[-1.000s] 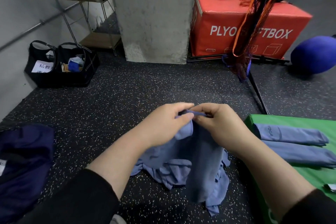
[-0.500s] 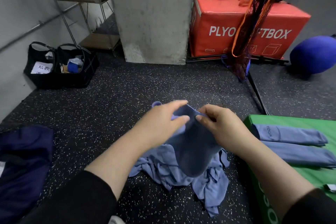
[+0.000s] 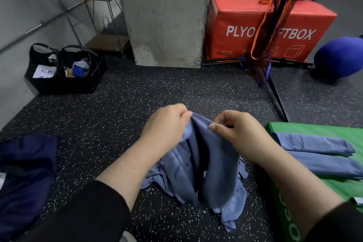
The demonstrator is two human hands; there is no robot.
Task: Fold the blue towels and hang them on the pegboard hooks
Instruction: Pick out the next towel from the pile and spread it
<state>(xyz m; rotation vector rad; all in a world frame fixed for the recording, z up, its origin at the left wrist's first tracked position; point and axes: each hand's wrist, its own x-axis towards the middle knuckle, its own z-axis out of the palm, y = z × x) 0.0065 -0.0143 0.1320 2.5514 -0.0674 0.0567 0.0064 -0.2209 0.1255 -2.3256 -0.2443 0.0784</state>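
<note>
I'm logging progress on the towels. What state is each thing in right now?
Left hand: pinching the held towel's top edge.
Right hand: pinching the same edge.
Held towel: lifted, unfolded, hanging onto the pile.
Towel pile: crumpled on the floor.
Two folded towels: lying on the green box.
Baskets: open, holding items.

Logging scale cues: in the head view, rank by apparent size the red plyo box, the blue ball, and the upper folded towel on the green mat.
1. red plyo box
2. blue ball and upper folded towel: look alike, and the towel is nearer, so unranked.
</note>
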